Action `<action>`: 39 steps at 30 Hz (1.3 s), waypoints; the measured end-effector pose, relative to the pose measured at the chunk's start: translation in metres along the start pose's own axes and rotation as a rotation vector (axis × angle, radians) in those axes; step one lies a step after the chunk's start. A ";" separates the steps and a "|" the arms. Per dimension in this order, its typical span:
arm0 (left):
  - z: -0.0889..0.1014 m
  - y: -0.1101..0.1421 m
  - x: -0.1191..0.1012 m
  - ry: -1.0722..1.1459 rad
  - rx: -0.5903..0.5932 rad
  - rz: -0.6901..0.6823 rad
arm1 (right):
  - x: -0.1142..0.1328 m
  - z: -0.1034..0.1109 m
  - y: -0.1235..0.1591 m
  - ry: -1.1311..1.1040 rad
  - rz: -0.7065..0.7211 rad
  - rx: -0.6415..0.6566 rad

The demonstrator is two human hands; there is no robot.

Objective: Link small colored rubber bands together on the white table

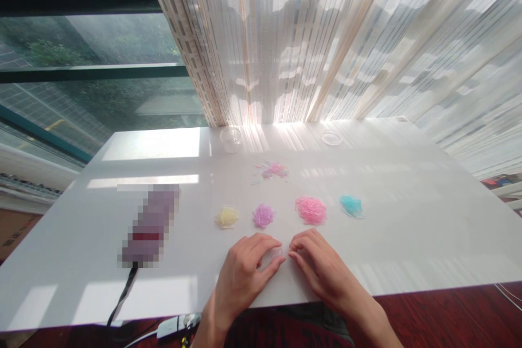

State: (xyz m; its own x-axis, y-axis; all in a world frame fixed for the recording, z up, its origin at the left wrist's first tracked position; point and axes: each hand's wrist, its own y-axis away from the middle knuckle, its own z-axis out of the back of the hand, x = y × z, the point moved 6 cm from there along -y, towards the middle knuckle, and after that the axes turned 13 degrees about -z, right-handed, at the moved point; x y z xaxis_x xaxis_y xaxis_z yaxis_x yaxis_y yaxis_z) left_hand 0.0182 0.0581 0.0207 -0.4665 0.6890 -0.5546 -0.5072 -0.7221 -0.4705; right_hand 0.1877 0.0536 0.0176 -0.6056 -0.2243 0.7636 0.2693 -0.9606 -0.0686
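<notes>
My left hand (pixel 249 266) curls its thumb and fingers around something small, pale and translucent (pixel 277 252), too faint to name. Close beside it, my right hand (pixel 320 266) has its thumb and fingertips pinched together; whatever they may hold is hidden. In front of the hands lie separate piles of short, thin plastic-looking pieces: a yellow pile (pixel 227 217), a purple pile (pixel 263 216), a larger pink pile (pixel 311 210) and a blue pile (pixel 351 205). Farther back is a loose mixed-colour pile (pixel 272 169), with a few pieces scattered around it.
On the white table (pixel 408 217), a clear round container (pixel 231 140) and a clear round lid (pixel 331 137) sit near the curtain (pixel 277 54). A blurred-out purple object (pixel 150 228) with a black cord lies at left. Below the front edge is a white power strip (pixel 175 326).
</notes>
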 end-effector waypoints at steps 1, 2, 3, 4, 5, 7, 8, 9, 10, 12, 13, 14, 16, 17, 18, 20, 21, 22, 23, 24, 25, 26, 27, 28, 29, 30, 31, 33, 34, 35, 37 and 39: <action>0.000 0.000 0.000 0.002 -0.003 -0.007 | 0.000 -0.002 0.000 -0.005 -0.002 0.006; 0.000 0.000 0.000 0.005 -0.007 -0.016 | 0.001 -0.003 0.000 -0.007 -0.003 0.007; 0.000 0.000 0.000 0.010 -0.010 -0.024 | 0.001 -0.004 0.000 -0.009 -0.002 0.004; 0.000 0.000 0.000 0.018 -0.014 -0.032 | 0.002 -0.005 0.000 -0.012 0.000 -0.001; 0.000 0.001 0.000 0.026 -0.016 -0.035 | 0.002 -0.006 -0.001 -0.015 0.002 -0.007; 0.000 0.001 0.001 0.042 -0.019 -0.032 | 0.001 -0.006 -0.001 -0.020 0.005 -0.019; 0.000 0.002 0.001 0.047 -0.020 -0.029 | 0.001 -0.007 -0.001 -0.024 0.007 -0.027; 0.000 0.002 0.001 0.049 -0.022 -0.028 | 0.000 -0.007 -0.001 -0.029 0.007 -0.034; 0.000 0.002 0.001 0.050 -0.022 -0.027 | -0.001 -0.006 0.000 -0.039 0.005 -0.042; 0.000 0.003 0.001 0.046 -0.024 -0.030 | -0.002 -0.006 0.001 -0.068 0.005 -0.056; 0.000 0.003 0.001 0.044 -0.026 -0.033 | -0.003 -0.005 0.001 -0.081 0.008 -0.063; 0.000 0.003 0.001 0.042 -0.027 -0.036 | -0.003 -0.005 0.002 -0.091 0.014 -0.070; 0.000 0.002 0.001 0.039 -0.034 -0.043 | -0.002 -0.004 0.002 -0.101 0.031 -0.081; 0.001 0.002 0.001 0.038 -0.039 -0.047 | -0.002 -0.004 0.002 -0.104 0.039 -0.086; 0.001 0.002 0.001 0.039 -0.044 -0.049 | -0.002 -0.004 0.002 -0.106 0.044 -0.091; 0.001 0.002 0.001 0.042 -0.051 -0.054 | -0.003 -0.004 0.001 -0.108 0.049 -0.102; 0.001 0.001 0.001 0.045 -0.052 -0.056 | -0.003 -0.004 0.001 -0.109 0.049 -0.108; 0.001 0.001 0.001 0.047 -0.052 -0.057 | -0.004 -0.004 0.001 -0.110 0.051 -0.113; 0.001 0.001 0.001 0.050 -0.052 -0.058 | -0.004 -0.005 0.000 -0.111 0.051 -0.115; 0.001 0.001 0.001 0.052 -0.054 -0.060 | -0.004 -0.005 0.000 -0.114 0.052 -0.118; 0.001 0.001 0.001 0.054 -0.056 -0.061 | -0.005 -0.005 -0.001 -0.117 0.054 -0.120; 0.001 0.001 0.001 0.055 -0.057 -0.062 | -0.005 -0.005 -0.001 -0.120 0.055 -0.124; 0.001 0.001 0.001 0.056 -0.056 -0.061 | -0.005 -0.005 -0.001 -0.121 0.057 -0.128; 0.001 0.001 0.001 0.057 -0.053 -0.059 | -0.005 -0.004 -0.001 -0.120 0.058 -0.131; 0.001 0.001 0.001 0.058 -0.050 -0.056 | -0.005 -0.004 -0.001 -0.117 0.058 -0.132; 0.001 0.001 0.001 0.059 -0.048 -0.054 | -0.004 -0.004 -0.001 -0.112 0.060 -0.134; 0.001 0.001 0.001 0.059 -0.046 -0.052 | -0.004 -0.004 -0.001 -0.108 0.060 -0.135; 0.001 0.000 0.000 0.058 -0.047 -0.050 | -0.004 -0.004 -0.001 -0.100 0.061 -0.138; 0.001 0.000 0.000 0.057 -0.046 -0.049 | -0.003 -0.004 -0.001 -0.098 0.062 -0.141; 0.001 0.000 0.000 0.055 -0.046 -0.048 | -0.003 -0.004 -0.001 -0.097 0.064 -0.143; 0.001 0.000 0.000 0.052 -0.043 -0.047 | -0.004 -0.004 -0.001 -0.092 0.063 -0.145; 0.001 -0.001 0.000 0.052 -0.040 -0.049 | -0.004 -0.005 0.000 -0.088 0.062 -0.147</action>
State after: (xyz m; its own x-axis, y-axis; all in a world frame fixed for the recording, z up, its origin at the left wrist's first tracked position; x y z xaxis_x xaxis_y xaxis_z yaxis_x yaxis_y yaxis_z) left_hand 0.0175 0.0588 0.0221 -0.4031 0.7204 -0.5644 -0.4991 -0.6900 -0.5243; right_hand 0.1867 0.0540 0.0110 -0.5217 -0.2750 0.8076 0.1881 -0.9604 -0.2055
